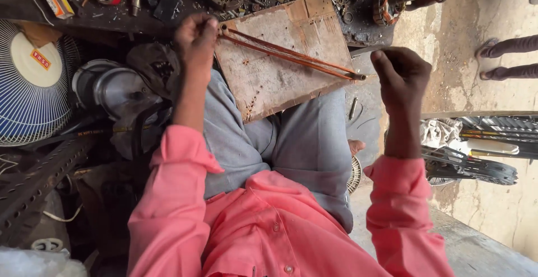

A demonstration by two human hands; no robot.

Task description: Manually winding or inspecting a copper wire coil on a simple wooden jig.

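Cluttered workshop floor: left hand pinched the copper wire loop at one peg on the wooden board, right hand closed near the other peg; winding underway, next turn seemingly needing steady tension.

The person wears a salmon-pink shirt with long sleeves and small round buttons down its front placket. On either side of that placket, the sleeve cuffs are loose and wide, ending at the forearms. Beyond the shirt's hem, grey trousers cover both legs, the cloth creased. Both hands are bare, without rings or watch.
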